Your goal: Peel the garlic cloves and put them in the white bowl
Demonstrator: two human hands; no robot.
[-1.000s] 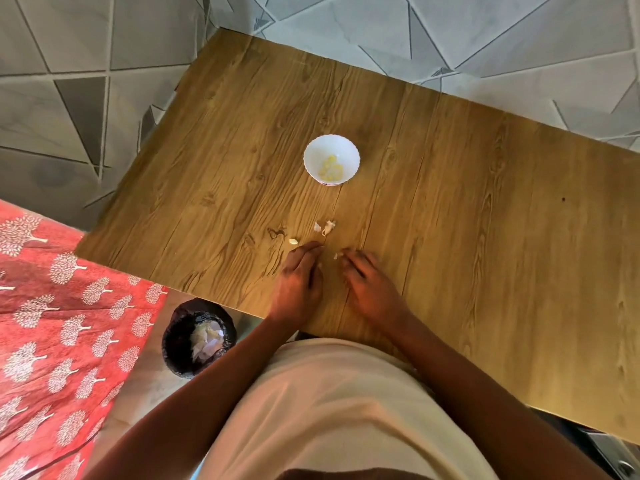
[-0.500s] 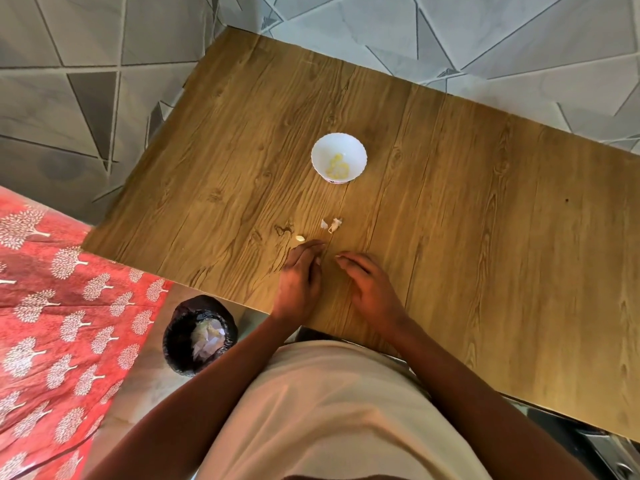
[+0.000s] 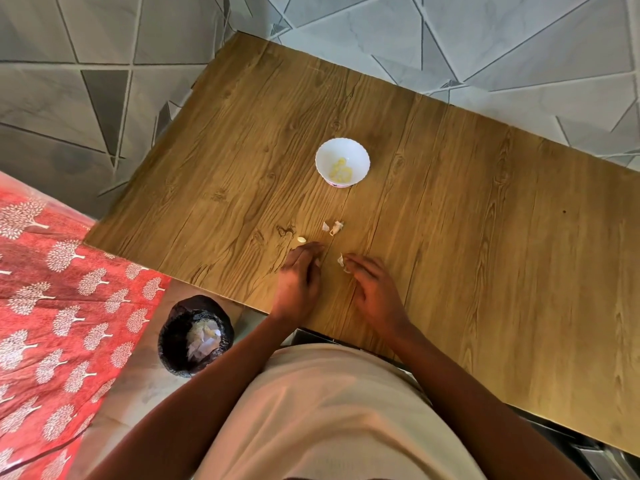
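The white bowl point(image 3: 322, 154) stands mid-table with several peeled yellowish cloves point(image 3: 341, 170) inside. One loose garlic clove point(image 3: 302, 240) lies on the wooden table point(image 3: 485, 237) just beyond my left hand point(image 3: 298, 282). That hand lies low on the table with its fingers together, pinching a small pale garlic piece point(image 3: 317, 262) against the thumb. A little to the right, my right hand point(image 3: 375, 294) has its fingers curled and pinches white garlic skin point(image 3: 341, 260) at the fingertips. Two skin scraps point(image 3: 331, 227) lie between my hands and the bowl.
A black bin point(image 3: 166, 336) with garlic skins in it stands on the floor below the table's near-left edge. A red patterned cloth point(image 3: 52, 306) covers the left side. Grey tiled floor surrounds the table.
My hands have drawn slightly apart, and white skin now shows at my right fingertips. The camera has shifted a little.
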